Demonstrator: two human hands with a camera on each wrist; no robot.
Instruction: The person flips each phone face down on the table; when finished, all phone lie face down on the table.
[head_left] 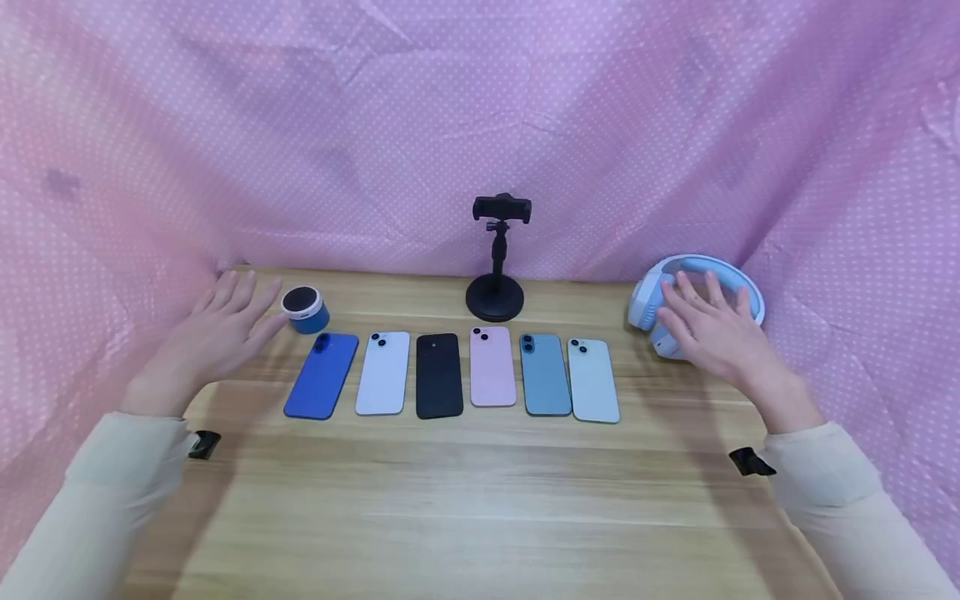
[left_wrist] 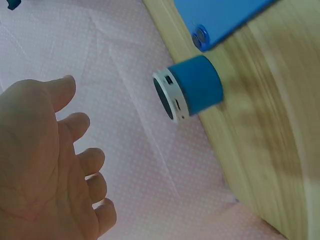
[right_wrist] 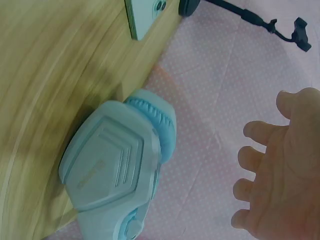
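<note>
1. Two open hands: my left hand hovers beside the small blue cylindrical speaker; my right hand hovers over the pale blue padded headphones.
2. Speaker looks light, rigid, smooth; grip its round sides.
3. Headphones seem light with soft cushions; hold the band.

Bench is looking like matt pale wood grain, backdrop cloth is showing dotted pink fabric, headphones are looking like smooth light-blue plastic.

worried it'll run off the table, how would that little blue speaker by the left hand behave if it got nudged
The blue speaker stands on its flat end, so a light push would probably slide it, not roll it. Tipped onto its round side it could roll. It sits near the table back edge; its smooth body may be slippery for the left hand.
</note>
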